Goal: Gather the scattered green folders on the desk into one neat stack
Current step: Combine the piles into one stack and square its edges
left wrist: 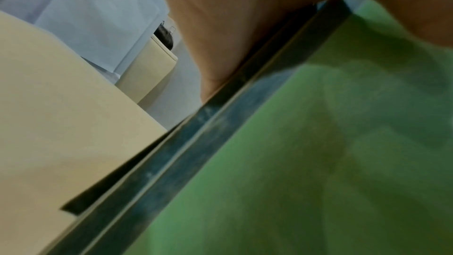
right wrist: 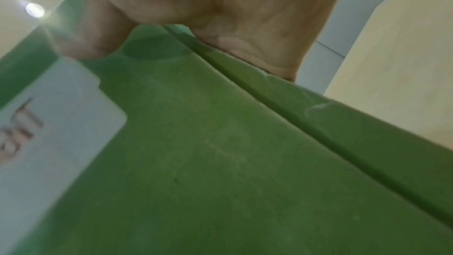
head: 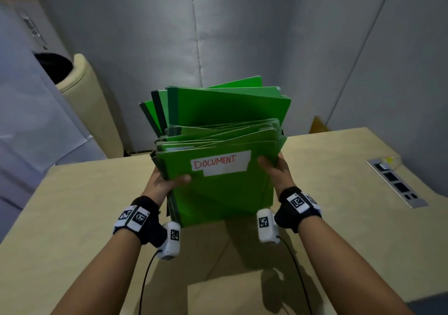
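Spreading under everything I see the pale beige desk [head: 72, 217], and above its middle the bundle of green card folders [head: 218, 145] stands on edge, fanned at the far end. My left hand [head: 164, 183] grasps its left side, my right hand [head: 278, 169] its right; a white "DOCUMENT" label [head: 221, 163] faces me.

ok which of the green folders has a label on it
The front folder, nearest the person, facing them at the front of the bundle: its cover carries a white label with DOCUMENT handwritten in red. The other folders' visible parts are plain green.
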A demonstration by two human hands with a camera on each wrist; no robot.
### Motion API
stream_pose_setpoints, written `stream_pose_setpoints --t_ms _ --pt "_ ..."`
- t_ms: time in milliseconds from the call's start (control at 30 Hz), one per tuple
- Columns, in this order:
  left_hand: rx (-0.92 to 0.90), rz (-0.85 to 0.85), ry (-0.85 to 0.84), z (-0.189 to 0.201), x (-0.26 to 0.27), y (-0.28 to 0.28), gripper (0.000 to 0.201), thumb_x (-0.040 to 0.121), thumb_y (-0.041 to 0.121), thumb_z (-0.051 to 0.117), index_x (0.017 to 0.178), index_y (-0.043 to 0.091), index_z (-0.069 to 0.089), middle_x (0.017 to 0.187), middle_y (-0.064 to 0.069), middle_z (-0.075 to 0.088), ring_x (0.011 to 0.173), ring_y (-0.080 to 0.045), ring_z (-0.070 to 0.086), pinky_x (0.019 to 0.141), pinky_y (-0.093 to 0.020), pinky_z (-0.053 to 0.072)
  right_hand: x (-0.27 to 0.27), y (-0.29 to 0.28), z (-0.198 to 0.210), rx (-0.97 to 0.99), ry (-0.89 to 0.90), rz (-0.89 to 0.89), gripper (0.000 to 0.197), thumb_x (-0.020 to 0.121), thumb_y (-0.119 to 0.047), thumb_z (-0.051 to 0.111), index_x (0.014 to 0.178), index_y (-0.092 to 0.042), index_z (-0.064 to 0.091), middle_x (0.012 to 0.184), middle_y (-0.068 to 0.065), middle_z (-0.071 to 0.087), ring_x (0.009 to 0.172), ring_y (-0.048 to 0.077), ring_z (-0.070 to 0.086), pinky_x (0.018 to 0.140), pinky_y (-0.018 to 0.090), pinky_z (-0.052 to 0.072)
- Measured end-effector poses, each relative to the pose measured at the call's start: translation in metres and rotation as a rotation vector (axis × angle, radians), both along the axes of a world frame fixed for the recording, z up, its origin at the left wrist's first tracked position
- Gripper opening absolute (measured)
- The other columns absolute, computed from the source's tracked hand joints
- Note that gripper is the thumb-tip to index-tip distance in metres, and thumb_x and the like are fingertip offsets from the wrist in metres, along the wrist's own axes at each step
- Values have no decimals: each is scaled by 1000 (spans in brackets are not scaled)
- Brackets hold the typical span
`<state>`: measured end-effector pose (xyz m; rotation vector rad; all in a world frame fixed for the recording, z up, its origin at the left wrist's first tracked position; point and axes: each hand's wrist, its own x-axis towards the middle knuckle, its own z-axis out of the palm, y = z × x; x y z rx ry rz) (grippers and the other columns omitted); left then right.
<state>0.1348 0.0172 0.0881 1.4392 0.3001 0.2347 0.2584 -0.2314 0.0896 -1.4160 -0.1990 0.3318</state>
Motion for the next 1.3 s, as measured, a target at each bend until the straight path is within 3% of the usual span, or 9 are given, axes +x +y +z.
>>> stream_pose_setpoints --t_ms 100,233,400,600,833,967,1133,1233,1300 --pt "-55 -16 -65 8 1 0 90 31 57 91 110 24 62 101 3 76 98 -19 71 86 -39 55 -1 5 6 108 10 -78 115 36 -73 83 129 -12 56 110 6 72 97 24 71 73 35 59" --pt "-101 -20 -175 35 4 -7 81 39 61 87 106 18 69 98 -1 76 89 -16 73 72 -30 59 16 11 18 95 -55 -161 107 40 -87 70 122 -19 62 121 10 66 117 34 58 105 58 39" --pt "-121 -11 -186 53 8 -10 81 42 67 81 105 18 72 105 -9 72 94 -24 70 83 -39 56 27 17 36 125 -4 -236 119 45 -87 69 136 -13 49 139 16 53 128 36 50 107 63 34" --pt "-99 28 -138 72 13 -15 107 50 68 76 131 1 52 119 -19 65 104 -33 66 87 -41 56 22 24 47 121 68 -290 67 49 -70 78 91 -19 71 111 11 71 115 35 59 106 58 38" --pt "-36 156 -31 85 25 -9 14 93 15 47 92 7 59 98 -20 61 92 -31 61 82 -46 52 25 16 36 143 85 -341 58 56 -50 60 105 -21 70 131 12 61 127 34 50 108 60 35" --pt "-80 192 -42 71 21 -7 31 95 11 36 109 0 61 110 -27 64 104 -37 61 93 -50 49 25 14 40 107 48 -314 33 68 -38 56 92 -20 69 127 18 61 124 36 52 108 59 37" --pt "-277 185 -103 60 13 -19 33 98 26 38 99 10 67 82 -4 76 74 -18 73 67 -27 56 21 17 41 100 45 -225 86 49 -69 74 121 -22 66 134 6 60 129 30 50 108 60 33" --pt "-286 170 -135 62 14 -21 57 86 47 48 125 8 61 114 -13 70 103 -30 68 83 -38 56 10 20 50 91 41 -215 83 52 -72 72 122 -28 64 134 2 60 129 29 50 109 60 32" --pt "-263 136 -111 64 14 -20 55 81 49 54 123 15 64 120 -13 68 110 -32 64 92 -43 52 9 18 53 73 47 -184 76 54 -75 70 115 -30 68 128 1 64 126 29 52 109 60 33"
